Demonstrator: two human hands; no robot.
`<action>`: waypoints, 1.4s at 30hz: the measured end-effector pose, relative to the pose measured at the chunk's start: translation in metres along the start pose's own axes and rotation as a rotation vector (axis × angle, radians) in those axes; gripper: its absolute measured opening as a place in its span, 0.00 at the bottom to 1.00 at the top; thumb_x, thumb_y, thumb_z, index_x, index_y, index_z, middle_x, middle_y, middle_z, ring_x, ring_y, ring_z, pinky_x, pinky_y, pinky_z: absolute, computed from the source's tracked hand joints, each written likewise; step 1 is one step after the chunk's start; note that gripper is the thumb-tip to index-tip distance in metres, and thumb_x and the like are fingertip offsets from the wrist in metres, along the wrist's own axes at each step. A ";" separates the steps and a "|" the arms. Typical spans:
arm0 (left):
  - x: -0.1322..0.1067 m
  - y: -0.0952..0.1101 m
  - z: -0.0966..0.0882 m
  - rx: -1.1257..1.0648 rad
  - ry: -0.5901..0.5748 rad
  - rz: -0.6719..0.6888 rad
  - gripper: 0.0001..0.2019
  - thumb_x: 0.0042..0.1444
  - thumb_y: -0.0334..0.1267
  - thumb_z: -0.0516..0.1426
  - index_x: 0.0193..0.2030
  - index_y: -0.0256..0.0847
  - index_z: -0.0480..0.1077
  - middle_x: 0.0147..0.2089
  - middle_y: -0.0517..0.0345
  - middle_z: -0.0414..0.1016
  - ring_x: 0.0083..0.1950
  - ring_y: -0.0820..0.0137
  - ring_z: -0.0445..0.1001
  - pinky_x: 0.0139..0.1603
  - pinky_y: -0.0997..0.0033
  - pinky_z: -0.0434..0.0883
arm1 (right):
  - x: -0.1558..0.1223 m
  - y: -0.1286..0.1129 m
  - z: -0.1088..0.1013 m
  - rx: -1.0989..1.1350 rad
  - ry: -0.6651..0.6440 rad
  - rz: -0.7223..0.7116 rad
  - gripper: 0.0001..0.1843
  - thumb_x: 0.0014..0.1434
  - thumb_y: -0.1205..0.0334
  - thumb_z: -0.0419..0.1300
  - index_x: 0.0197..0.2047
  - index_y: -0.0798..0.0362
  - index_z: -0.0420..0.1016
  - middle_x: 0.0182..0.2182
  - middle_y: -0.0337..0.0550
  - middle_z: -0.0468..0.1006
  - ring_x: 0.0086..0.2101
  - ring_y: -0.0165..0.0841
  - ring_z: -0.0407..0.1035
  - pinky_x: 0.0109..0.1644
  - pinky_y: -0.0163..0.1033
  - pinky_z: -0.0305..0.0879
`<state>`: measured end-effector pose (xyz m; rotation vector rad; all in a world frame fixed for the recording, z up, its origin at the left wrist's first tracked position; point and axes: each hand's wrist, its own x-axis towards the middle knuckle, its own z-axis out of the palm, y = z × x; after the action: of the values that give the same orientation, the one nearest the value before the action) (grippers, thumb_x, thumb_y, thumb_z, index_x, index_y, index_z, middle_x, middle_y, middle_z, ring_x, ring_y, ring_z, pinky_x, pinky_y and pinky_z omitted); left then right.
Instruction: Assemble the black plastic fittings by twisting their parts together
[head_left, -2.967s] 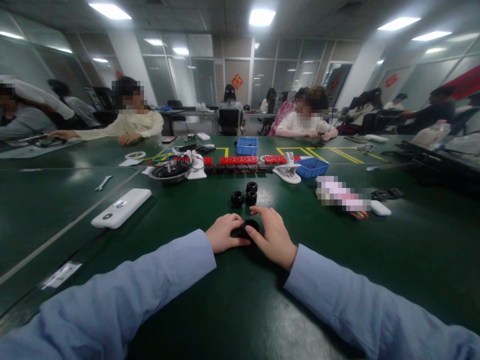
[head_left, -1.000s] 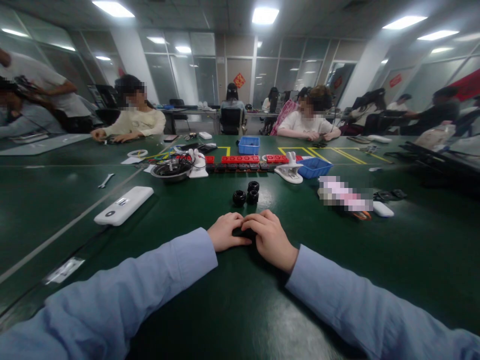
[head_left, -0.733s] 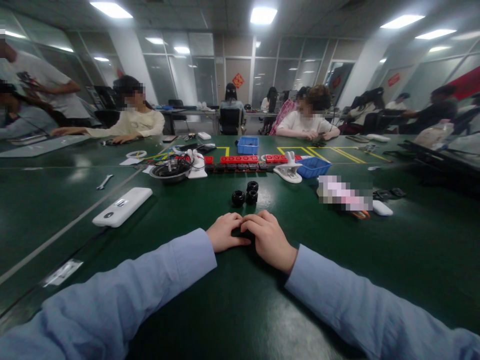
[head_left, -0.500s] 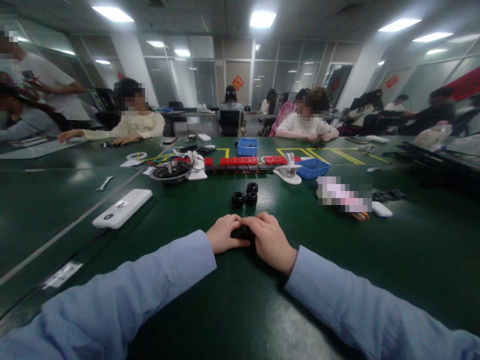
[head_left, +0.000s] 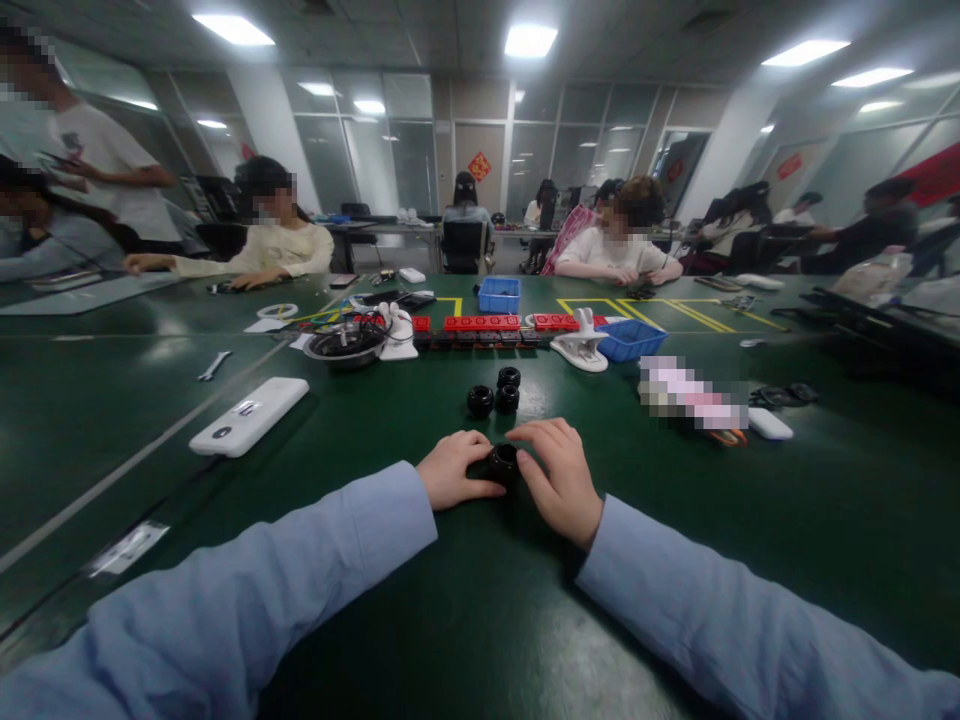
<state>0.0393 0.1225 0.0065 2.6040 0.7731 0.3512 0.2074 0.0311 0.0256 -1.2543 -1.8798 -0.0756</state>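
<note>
left hand [head_left: 455, 472] grips the left side of a black ring [head_left: 502, 474], which rests on the table [head_left: 480, 620], seemingly to steady it. right hand [head_left: 559, 478] has a wide grip, thumb by the ring's right rim; three similar rings [head_left: 480, 409] cluster just beyond, likely for easy reach.

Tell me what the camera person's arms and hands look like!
The left sleeve and right sleeve are long and light blue, plain, with soft wrinkles and cuffs at the wrists. The left hand and right hand are bare: no gloves, and I see no rings, watch or cables on them.
</note>
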 end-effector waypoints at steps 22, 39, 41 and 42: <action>0.000 0.000 0.001 -0.001 0.009 0.011 0.15 0.50 0.44 0.59 0.41 0.38 0.71 0.46 0.52 0.69 0.47 0.61 0.66 0.51 0.59 0.64 | 0.006 0.000 0.010 -0.089 -0.213 0.091 0.12 0.51 0.62 0.62 0.40 0.54 0.70 0.38 0.44 0.71 0.41 0.37 0.60 0.45 0.42 0.58; 0.000 -0.002 0.003 0.000 0.016 0.020 0.18 0.50 0.47 0.60 0.46 0.41 0.70 0.45 0.54 0.68 0.47 0.62 0.66 0.50 0.59 0.64 | 0.006 -0.004 0.002 -0.010 -0.279 -0.037 0.16 0.49 0.71 0.56 0.43 0.54 0.72 0.42 0.45 0.73 0.41 0.37 0.61 0.47 0.45 0.60; 0.001 -0.003 0.003 -0.004 0.016 0.023 0.19 0.50 0.48 0.60 0.46 0.42 0.70 0.45 0.54 0.68 0.47 0.62 0.66 0.50 0.60 0.64 | 0.007 -0.005 0.001 0.008 -0.276 -0.046 0.17 0.48 0.72 0.55 0.43 0.54 0.72 0.44 0.44 0.74 0.41 0.37 0.61 0.46 0.45 0.60; 0.001 -0.003 0.004 -0.007 0.014 0.025 0.19 0.50 0.48 0.60 0.46 0.42 0.70 0.45 0.54 0.68 0.47 0.62 0.66 0.50 0.60 0.64 | 0.007 -0.005 0.001 0.014 -0.273 -0.047 0.17 0.48 0.73 0.54 0.42 0.54 0.72 0.44 0.43 0.74 0.40 0.37 0.61 0.46 0.45 0.59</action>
<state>0.0395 0.1244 0.0019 2.6092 0.7436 0.3787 0.2018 0.0335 0.0317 -1.2618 -2.1387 0.0881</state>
